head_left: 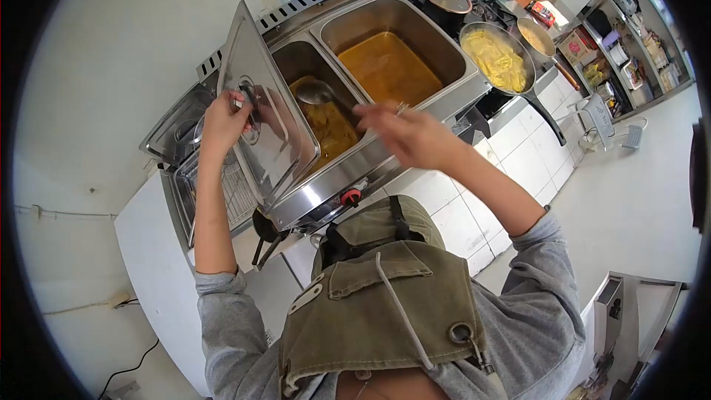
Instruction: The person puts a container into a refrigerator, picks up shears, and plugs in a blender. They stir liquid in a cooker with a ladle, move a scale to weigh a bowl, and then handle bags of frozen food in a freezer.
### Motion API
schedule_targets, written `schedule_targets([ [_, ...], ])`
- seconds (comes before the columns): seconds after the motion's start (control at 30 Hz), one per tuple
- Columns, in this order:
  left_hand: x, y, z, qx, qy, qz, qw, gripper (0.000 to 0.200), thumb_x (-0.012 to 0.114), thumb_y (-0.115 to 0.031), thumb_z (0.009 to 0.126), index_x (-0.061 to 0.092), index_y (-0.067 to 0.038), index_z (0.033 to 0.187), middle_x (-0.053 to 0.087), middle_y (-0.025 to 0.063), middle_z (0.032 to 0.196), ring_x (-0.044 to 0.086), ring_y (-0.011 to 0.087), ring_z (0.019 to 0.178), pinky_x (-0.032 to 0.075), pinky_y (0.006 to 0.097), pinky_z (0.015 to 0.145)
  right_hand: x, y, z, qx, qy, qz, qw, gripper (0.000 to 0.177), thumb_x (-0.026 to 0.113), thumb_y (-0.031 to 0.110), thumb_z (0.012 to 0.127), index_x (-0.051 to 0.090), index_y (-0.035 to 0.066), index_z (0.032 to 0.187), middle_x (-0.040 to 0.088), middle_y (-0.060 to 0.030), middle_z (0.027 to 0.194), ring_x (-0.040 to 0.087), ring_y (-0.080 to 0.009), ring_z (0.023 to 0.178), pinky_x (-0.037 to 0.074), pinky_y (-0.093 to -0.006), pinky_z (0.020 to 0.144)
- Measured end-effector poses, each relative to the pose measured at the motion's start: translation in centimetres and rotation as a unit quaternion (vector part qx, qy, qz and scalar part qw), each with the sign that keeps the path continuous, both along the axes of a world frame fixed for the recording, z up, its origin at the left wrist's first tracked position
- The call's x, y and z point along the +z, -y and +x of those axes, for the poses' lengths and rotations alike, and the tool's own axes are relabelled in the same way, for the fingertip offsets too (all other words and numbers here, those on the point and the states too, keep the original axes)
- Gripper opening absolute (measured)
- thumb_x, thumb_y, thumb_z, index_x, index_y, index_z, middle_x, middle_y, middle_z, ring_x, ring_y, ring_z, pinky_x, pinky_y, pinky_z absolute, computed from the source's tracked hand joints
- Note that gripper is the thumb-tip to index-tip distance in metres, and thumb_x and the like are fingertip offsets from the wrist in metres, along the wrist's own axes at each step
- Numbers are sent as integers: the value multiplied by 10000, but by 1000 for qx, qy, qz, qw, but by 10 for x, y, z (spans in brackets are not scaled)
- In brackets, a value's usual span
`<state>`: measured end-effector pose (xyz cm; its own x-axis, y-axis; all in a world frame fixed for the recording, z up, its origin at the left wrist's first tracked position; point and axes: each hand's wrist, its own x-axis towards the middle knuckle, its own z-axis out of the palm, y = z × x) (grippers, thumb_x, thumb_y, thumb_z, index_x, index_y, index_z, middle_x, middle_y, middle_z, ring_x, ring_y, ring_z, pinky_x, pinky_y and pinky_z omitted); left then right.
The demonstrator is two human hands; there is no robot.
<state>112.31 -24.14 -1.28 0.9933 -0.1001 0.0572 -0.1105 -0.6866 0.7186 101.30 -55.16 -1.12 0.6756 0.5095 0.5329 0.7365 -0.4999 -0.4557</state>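
My left hand [227, 122] grips the black knob of a steel lid [270, 144], which stands tilted at the left side of the narrow pan. In that pan, brown-yellow food [331, 127] lies with a ladle [314, 92] resting in it. My right hand [407, 133] is raised over the front edge of the pans, its fingers curled and partly blurred; whether it holds anything is hidden. Beside the narrow pan, a wider steel pan [437, 48] contains orange-brown liquid [389, 67].
A frying pan of yellow food [495, 58], a second pan [536, 35] and a lidded pot [449, 0] sit on the stove to the right. A red knob [350, 197] is on the warmer's front. A wire rack [235, 189] lies left. Shelves [629, 81] stand far right.
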Motion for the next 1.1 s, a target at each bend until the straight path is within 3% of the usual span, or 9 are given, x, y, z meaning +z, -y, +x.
schedule_targets([
  [0.13, -3, 0, 0, -3, -2, 0, 1000, 169, 572, -92, 759, 502, 25, 858, 558, 89, 526, 565, 131, 453, 430, 256, 442, 11, 36, 28, -159, -167, 389, 892, 168, 368, 49, 900, 526, 1, 930, 587, -97, 926, 632, -165, 790, 504, -265, 678],
  [0.2, -2, 1, -1, -2, -3, 4, 1000, 169, 572, -91, 759, 502, 25, 861, 559, 88, 528, 564, 130, 454, 430, 256, 440, 4, 66, 51, -174, -160, 438, 868, 219, 335, 97, 929, 527, -7, 937, 591, -83, 878, 638, -164, 776, 504, -248, 667],
  [0.33, -7, 2, 1, -1, -14, -9, 1000, 153, 548, -85, 785, 486, 15, 882, 537, 61, 544, 530, 113, 454, 414, 247, 444, -27, 105, 77, -296, -133, 326, 888, 198, 372, 95, 916, 539, -10, 912, 603, -89, 799, 642, -162, 716, 501, -253, 626],
  [0.37, -7, 3, 0, -1, -14, -9, 1000, 153, 548, -85, 785, 486, 15, 882, 537, 61, 544, 530, 113, 454, 414, 247, 444, -34, 109, 77, -295, -132, 325, 888, 198, 372, 95, 916, 539, -10, 912, 603, -89, 799, 642, -162, 716, 501, -253, 626],
  [0.43, -4, 5, -2, -2, -14, -9, 1000, 151, 549, -85, 784, 488, 14, 881, 541, 61, 546, 531, 114, 454, 415, 246, 447, -48, 113, 81, -345, -112, 187, 913, 179, 393, 93, 904, 541, -7, 901, 604, -103, 766, 642, -166, 694, 490, -275, 606],
  [0.5, -2, 7, -3, -2, -13, -4, 1000, 147, 548, -81, 785, 488, 14, 881, 542, 61, 547, 530, 113, 453, 415, 247, 445, -63, 114, 84, -338, -107, 175, 918, 170, 400, 95, 897, 536, -7, 898, 601, -106, 737, 643, -171, 691, 480, -292, 595],
  [0.73, -2, 4, 0, 2, -3, -9, 1000, 165, 570, -74, 754, 495, 29, 858, 558, 88, 530, 553, 123, 448, 417, 252, 433, -81, 108, 92, -266, -311, 355, 840, 208, 357, 103, 913, 524, -20, 900, 571, -101, 857, 642, -193, 705, 506, -251, 609],
  [0.8, -2, 2, 0, 4, -3, -7, 1000, 165, 569, -76, 755, 496, 29, 858, 559, 88, 531, 552, 123, 447, 417, 252, 432, -71, 107, 90, -263, -380, 424, 779, 213, 346, 102, 910, 512, -30, 929, 544, -122, 894, 637, -216, 744, 524, -257, 659],
  [1.1, 0, 1, -1, -3, -2, -9, 1000, 172, 569, -86, 758, 501, 28, 867, 562, 88, 533, 566, 127, 453, 426, 255, 430, -34, 103, 78, -220, -372, 465, 773, 244, 327, 131, 918, 499, -33, 972, 554, -154, 905, 625, -218, 804, 522, -259, 725],
])
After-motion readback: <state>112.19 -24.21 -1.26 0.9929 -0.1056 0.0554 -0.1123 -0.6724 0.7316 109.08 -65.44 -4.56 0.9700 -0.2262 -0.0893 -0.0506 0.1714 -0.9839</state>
